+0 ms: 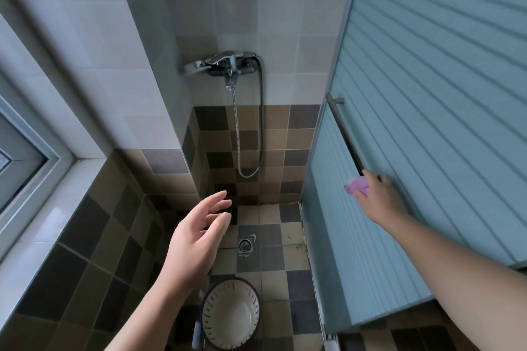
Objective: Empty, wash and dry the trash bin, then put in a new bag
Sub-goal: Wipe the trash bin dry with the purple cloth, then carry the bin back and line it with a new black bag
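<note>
A white slotted trash bin (pixel 230 319) with a dark rim stands upright and empty on the tiled shower floor at the bottom centre. Above it, my left hand (pixel 196 239) hovers with its fingers straight and spread, holding nothing. My right hand (pixel 379 196) reaches to the frosted glass shower door (pixel 427 122) at the lower end of its metal bar handle (pixel 346 134). A pink cloth (pixel 356 184) is bunched in the fingers of that hand, against the handle.
A chrome shower mixer (pixel 225 64) with a looping hose (pixel 256 134) is on the far wall. A square floor drain (pixel 245 245) lies just beyond the bin. A window (pixel 25 157) and white ledge (pixel 42 231) run along the left.
</note>
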